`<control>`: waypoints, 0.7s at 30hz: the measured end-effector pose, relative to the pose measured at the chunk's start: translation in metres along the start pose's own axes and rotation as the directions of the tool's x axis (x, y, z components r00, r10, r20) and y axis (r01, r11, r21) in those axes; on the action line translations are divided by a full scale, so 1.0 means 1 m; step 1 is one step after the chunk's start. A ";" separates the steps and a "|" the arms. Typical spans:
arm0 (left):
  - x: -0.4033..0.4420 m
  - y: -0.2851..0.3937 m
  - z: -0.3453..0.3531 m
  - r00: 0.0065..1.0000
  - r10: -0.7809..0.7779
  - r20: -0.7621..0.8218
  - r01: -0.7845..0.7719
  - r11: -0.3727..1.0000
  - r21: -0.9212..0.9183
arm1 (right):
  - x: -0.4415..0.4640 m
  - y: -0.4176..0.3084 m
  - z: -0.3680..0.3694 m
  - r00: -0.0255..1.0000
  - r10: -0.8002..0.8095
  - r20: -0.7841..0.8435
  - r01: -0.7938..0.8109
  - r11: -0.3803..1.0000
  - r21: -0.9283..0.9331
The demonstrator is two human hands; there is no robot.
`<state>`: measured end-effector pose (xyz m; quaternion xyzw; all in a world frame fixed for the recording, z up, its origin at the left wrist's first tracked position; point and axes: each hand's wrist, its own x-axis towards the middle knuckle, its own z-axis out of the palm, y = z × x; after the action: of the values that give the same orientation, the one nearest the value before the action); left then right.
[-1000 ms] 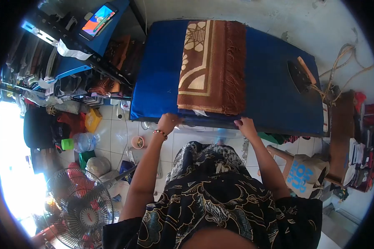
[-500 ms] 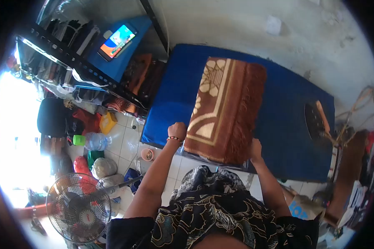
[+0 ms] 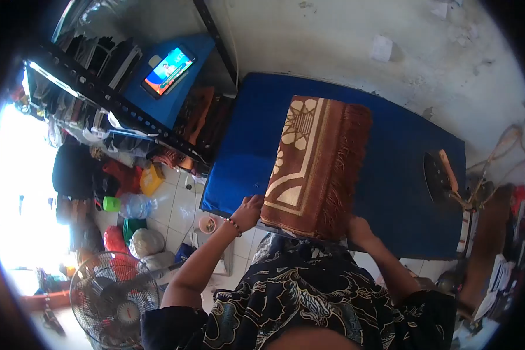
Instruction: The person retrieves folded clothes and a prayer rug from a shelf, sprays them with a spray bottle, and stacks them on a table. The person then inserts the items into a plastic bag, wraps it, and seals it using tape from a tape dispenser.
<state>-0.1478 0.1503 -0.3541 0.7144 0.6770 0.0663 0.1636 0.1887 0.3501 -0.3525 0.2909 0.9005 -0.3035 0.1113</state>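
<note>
A folded brown and cream patterned textile (image 3: 315,169) with a fringed right side lies on the blue-covered table (image 3: 402,169), at its front edge. My left hand (image 3: 249,211), with a beaded bracelet at the wrist, is at the textile's lower left corner, fingers curled; what they grip is hidden. At the lower right corner, beside the fringe, my right hand (image 3: 360,231) is partly covered by the textile, and its fingertips do not show. Dark material peeks out under the textile's front edge.
An iron (image 3: 437,177) with a wooden handle rests at the table's right. At the left, a phone (image 3: 169,71) lies on a blue shelf (image 3: 186,87) with a black metal frame. A fan (image 3: 119,300) stands at the lower left, near bags and a bottle (image 3: 135,206).
The textile has come closer to my body and now reaches the table's front edge. Both hands have shifted to its lower corners, and the camera view has turned.
</note>
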 end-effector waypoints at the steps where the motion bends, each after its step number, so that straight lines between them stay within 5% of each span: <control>1: -0.007 -0.001 -0.009 0.998 0.059 0.005 -0.059 0.998 0.001 | -0.008 -0.007 -0.014 0.993 -0.007 0.116 0.013 0.998 -0.054; 4: -0.019 0.012 -0.040 0.996 0.091 0.021 -0.087 0.989 -0.124 | -0.029 -0.043 -0.053 0.984 0.015 0.179 -0.011 1.000 -0.021; 7: -0.029 0.026 -0.045 0.997 -0.004 -0.076 -0.027 0.914 -0.405 | -0.049 -0.048 -0.052 0.984 -0.177 -0.016 0.175 0.947 0.268; 10: -0.037 0.042 -0.020 0.948 -0.209 -0.239 0.027 0.804 -0.595 | -0.069 -0.053 -0.023 0.960 0.046 -0.277 0.096 0.873 0.478; 13: -0.039 0.065 -0.016 0.837 -0.442 -0.323 0.091 0.694 -0.714 | -0.082 -0.075 0.009 0.806 0.232 -0.544 0.097 0.855 0.509; 16: -0.041 0.057 -0.027 0.788 -0.110 -0.605 -0.037 0.974 -0.225 | -0.081 -0.089 0.031 0.624 0.191 -0.757 0.099 0.942 0.320; 19: -0.038 0.040 -0.033 0.765 0.220 -0.605 -0.275 0.961 0.001 | -0.086 -0.089 0.034 0.558 -0.166 -0.813 0.079 0.986 -0.147; 21: -0.032 0.033 -0.049 0.836 0.311 -0.452 -0.361 0.932 -0.027 | -0.086 -0.098 0.007 0.658 -0.318 -0.682 0.225 0.948 -0.225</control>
<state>-0.1343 0.1248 -0.2939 0.7783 0.5553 0.2914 0.0313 0.2004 0.2433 -0.2791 0.2401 0.9229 -0.1257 -0.2737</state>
